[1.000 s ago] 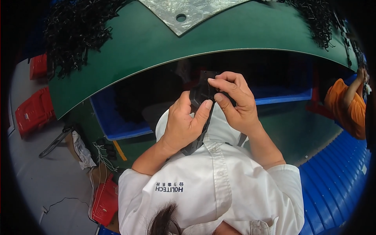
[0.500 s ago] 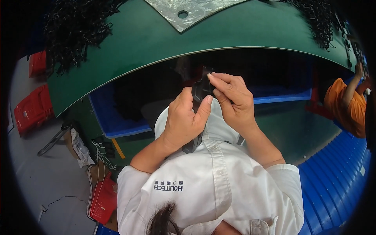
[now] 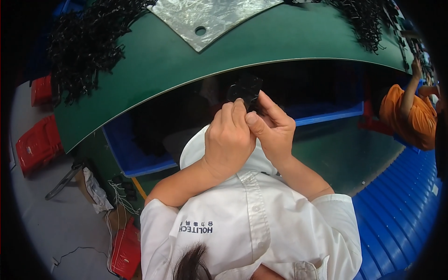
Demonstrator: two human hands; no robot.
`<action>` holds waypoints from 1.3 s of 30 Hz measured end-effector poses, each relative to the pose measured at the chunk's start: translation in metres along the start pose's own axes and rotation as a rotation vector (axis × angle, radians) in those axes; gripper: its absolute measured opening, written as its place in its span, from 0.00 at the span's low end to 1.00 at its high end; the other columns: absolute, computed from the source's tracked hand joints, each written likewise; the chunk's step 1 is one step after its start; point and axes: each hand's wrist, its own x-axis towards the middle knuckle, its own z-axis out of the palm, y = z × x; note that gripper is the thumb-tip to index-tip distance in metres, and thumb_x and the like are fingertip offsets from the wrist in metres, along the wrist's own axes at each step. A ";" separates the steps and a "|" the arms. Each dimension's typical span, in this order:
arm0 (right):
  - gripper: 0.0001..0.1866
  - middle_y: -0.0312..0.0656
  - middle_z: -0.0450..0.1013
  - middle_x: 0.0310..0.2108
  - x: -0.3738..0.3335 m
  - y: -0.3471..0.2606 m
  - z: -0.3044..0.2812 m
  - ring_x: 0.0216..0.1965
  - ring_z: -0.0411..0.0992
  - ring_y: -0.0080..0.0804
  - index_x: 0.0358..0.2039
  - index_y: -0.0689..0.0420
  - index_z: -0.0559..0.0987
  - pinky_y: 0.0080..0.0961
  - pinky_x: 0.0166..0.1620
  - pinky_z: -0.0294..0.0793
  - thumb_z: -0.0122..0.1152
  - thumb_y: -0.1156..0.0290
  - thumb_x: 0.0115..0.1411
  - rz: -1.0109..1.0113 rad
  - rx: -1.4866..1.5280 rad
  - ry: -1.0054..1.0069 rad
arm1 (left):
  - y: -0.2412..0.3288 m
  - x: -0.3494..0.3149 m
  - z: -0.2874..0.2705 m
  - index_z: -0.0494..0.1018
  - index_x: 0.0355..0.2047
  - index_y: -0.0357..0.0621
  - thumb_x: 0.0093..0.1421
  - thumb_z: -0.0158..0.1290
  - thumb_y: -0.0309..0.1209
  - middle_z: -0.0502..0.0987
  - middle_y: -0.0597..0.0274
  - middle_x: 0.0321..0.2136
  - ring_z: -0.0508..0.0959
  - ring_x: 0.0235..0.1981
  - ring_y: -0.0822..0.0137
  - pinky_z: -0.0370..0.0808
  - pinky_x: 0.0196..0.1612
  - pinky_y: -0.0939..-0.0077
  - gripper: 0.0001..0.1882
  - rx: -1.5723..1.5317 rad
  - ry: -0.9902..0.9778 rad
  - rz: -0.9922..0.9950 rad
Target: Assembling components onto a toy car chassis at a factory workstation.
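Note:
Between my two hands is a small black moulded part (image 3: 248, 87), held out in front of my chest, just off the near edge of the green table (image 3: 154, 60). My left hand (image 3: 231, 135) is closed with its back toward me, its fingertips at the lower side of the part. My right hand (image 3: 274, 128) pinches the part's right side between thumb and fingers. Both hands nearly touch. The part's exact kind does not show against the dark space under the table, and my fingers hide its lower end.
A metal plate (image 3: 207, 21) with a hole lies on the table between two heaps of thin black parts (image 3: 86, 46). Blue trays (image 3: 140, 165) sit below. Red stools (image 3: 37, 144) stand at left. A person in orange (image 3: 406, 114) works at right beside blue ribbed panels (image 3: 396, 214).
My left hand has turned over, back now toward me, and moved in against my right hand. The black part has been turned and points away from me. The view has shifted slightly.

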 end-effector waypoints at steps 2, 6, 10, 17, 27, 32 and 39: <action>0.26 0.44 0.72 0.43 0.003 -0.001 -0.002 0.43 0.70 0.25 0.53 0.68 0.67 0.21 0.47 0.72 0.62 0.80 0.53 0.005 0.072 0.042 | 0.003 0.005 -0.003 0.67 0.40 0.23 0.47 0.57 0.26 0.68 0.51 0.27 0.72 0.24 0.57 0.72 0.26 0.71 0.22 -0.074 -0.053 0.005; 0.21 0.43 0.73 0.41 0.013 -0.002 -0.012 0.40 0.71 0.22 0.50 0.70 0.69 0.19 0.44 0.72 0.59 0.82 0.55 0.037 0.045 0.150 | 0.008 0.013 -0.009 0.64 0.47 0.21 0.45 0.60 0.28 0.66 0.46 0.35 0.69 0.36 0.54 0.71 0.38 0.67 0.31 -0.289 -0.211 -0.002; 0.18 0.42 0.74 0.40 0.017 -0.009 -0.024 0.38 0.71 0.21 0.49 0.69 0.70 0.18 0.43 0.72 0.55 0.75 0.58 0.141 0.215 0.187 | 0.003 0.024 -0.017 0.71 0.43 0.28 0.49 0.58 0.28 0.68 0.50 0.36 0.68 0.37 0.54 0.69 0.39 0.68 0.22 -0.384 -0.294 -0.016; 0.19 0.44 0.74 0.40 0.011 -0.019 -0.043 0.39 0.73 0.26 0.50 0.69 0.69 0.21 0.43 0.75 0.53 0.74 0.59 0.190 0.445 0.094 | 0.002 0.028 -0.006 0.75 0.33 0.37 0.49 0.59 0.19 0.72 0.59 0.26 0.73 0.22 0.70 0.70 0.23 0.81 0.10 -0.683 -0.095 -0.228; 0.22 0.46 0.73 0.42 0.011 -0.022 -0.051 0.40 0.74 0.28 0.52 0.68 0.67 0.22 0.44 0.75 0.51 0.67 0.62 0.251 0.587 -0.019 | -0.013 0.036 -0.003 0.65 0.46 0.29 0.52 0.60 0.25 0.69 0.62 0.34 0.71 0.24 0.83 0.70 0.28 0.91 0.23 -1.115 -0.214 -0.705; 0.21 0.45 0.73 0.42 0.011 -0.024 -0.052 0.40 0.74 0.28 0.50 0.67 0.68 0.22 0.45 0.74 0.51 0.65 0.62 0.266 0.587 -0.030 | -0.012 0.036 -0.011 0.71 0.44 0.30 0.55 0.59 0.29 0.77 0.60 0.34 0.75 0.34 0.75 0.74 0.39 0.83 0.19 -1.244 -0.330 -0.760; 0.19 0.44 0.73 0.42 0.018 -0.029 -0.051 0.41 0.73 0.27 0.49 0.66 0.69 0.22 0.46 0.73 0.48 0.64 0.64 0.323 0.629 -0.104 | -0.015 0.037 -0.016 0.70 0.47 0.33 0.58 0.56 0.32 0.77 0.61 0.35 0.75 0.34 0.75 0.74 0.38 0.82 0.19 -1.478 -0.350 -0.797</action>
